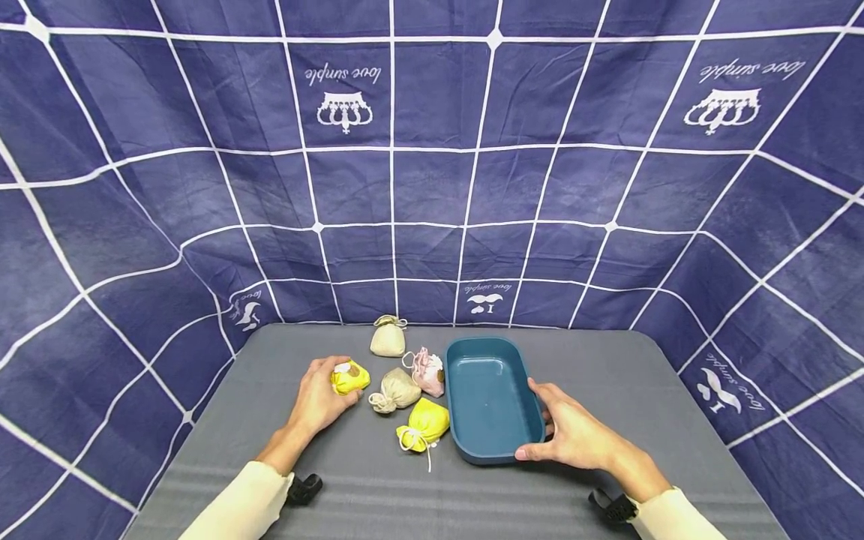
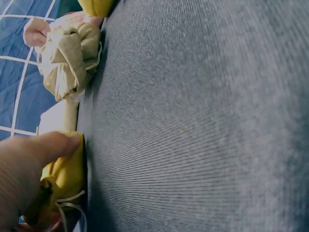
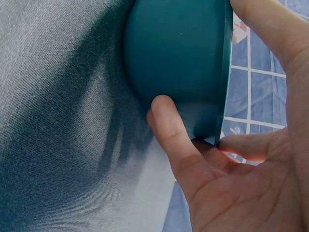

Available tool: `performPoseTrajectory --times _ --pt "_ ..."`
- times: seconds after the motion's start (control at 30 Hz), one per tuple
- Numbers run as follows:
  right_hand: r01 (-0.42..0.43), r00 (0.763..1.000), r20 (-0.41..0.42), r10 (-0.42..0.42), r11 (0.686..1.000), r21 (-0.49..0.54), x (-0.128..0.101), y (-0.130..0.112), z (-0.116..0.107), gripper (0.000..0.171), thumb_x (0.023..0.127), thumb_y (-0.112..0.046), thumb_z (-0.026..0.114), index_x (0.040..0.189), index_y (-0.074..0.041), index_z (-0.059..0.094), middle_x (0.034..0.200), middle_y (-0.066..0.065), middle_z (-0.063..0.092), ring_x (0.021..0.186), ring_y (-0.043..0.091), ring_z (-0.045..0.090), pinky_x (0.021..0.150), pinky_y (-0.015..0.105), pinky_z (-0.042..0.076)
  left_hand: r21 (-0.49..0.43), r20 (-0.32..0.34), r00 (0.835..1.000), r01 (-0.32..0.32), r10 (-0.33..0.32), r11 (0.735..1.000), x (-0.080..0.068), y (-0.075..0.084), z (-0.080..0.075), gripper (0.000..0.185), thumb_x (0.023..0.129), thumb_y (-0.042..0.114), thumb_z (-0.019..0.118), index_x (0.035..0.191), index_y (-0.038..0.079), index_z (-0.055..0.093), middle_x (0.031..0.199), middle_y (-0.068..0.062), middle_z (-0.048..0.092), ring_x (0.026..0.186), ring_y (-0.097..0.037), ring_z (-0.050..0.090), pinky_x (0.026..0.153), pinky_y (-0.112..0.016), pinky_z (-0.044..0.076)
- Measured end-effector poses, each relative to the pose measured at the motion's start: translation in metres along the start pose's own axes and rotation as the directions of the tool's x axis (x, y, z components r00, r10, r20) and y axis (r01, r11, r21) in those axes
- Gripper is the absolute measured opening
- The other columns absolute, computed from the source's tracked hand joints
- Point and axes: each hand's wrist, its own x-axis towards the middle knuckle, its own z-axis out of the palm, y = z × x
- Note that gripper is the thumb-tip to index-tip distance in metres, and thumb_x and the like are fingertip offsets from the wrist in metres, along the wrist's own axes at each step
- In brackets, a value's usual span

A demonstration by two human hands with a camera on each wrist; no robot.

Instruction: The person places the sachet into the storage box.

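Note:
My left hand (image 1: 322,396) grips a small yellow drawstring pouch (image 1: 350,377) at the left of the group, thumb on its near side. The left wrist view shows the thumb (image 2: 53,145) pressed on that pouch, which sits on the grey surface. My right hand (image 1: 574,430) holds a blue rectangular tray (image 1: 489,409) by its right side and near corner. In the right wrist view, fingers (image 3: 171,128) lie against the tray's outer wall (image 3: 178,53). The tray's inside holds nothing visible.
Between left hand and tray lie a beige pouch (image 1: 400,388), a pink pouch (image 1: 428,373) and another yellow pouch (image 1: 425,424) with a trailing string. A cream pouch (image 1: 388,337) stands farther back. Blue checked cloth (image 1: 432,187) walls the grey table (image 1: 364,487).

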Motion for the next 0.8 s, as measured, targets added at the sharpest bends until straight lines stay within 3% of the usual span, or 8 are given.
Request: performPoseTrajectory --times 0.4,0.63,0.8 --pt "-0.037 0.999 0.000 0.037 0.999 -0.022 0.001 -0.002 -0.002 0.135 0.081 -0.049 0.108 0.176 0.012 0.033 0.164 0.030 0.055 0.108 0.015 0.077 0.087 0.025 0.067 -0.038 -0.056 0.995 0.086 -0.088 0.996 0.005 0.006 -0.005 0.069 0.085 0.019 0.104 0.144 0.005 0.070 0.138 -0.027 0.080 0.128 -0.050 0.076 0.111 -0.065 0.058" --pt "-0.035 0.999 -0.008 0.034 0.998 -0.044 0.001 -0.001 -0.002 0.135 0.081 -0.051 0.108 0.175 0.012 0.034 0.161 0.027 0.057 0.102 0.005 0.074 0.086 0.025 0.067 -0.056 -0.095 0.994 0.057 -0.062 0.997 0.009 0.023 -0.013 0.067 0.085 0.022 0.105 0.140 0.005 0.071 0.135 -0.024 0.082 0.123 -0.048 0.076 0.107 -0.063 0.056" --pt "-0.036 0.999 -0.010 0.035 0.998 -0.050 0.001 0.000 -0.001 0.135 0.081 -0.053 0.107 0.176 0.011 0.034 0.162 0.026 0.057 0.106 0.009 0.076 0.088 0.026 0.067 -0.059 -0.118 0.993 0.022 -0.029 0.998 0.013 0.040 -0.016 0.067 0.085 0.024 0.107 0.140 0.008 0.073 0.132 -0.021 0.084 0.116 -0.045 0.078 0.100 -0.060 0.058"
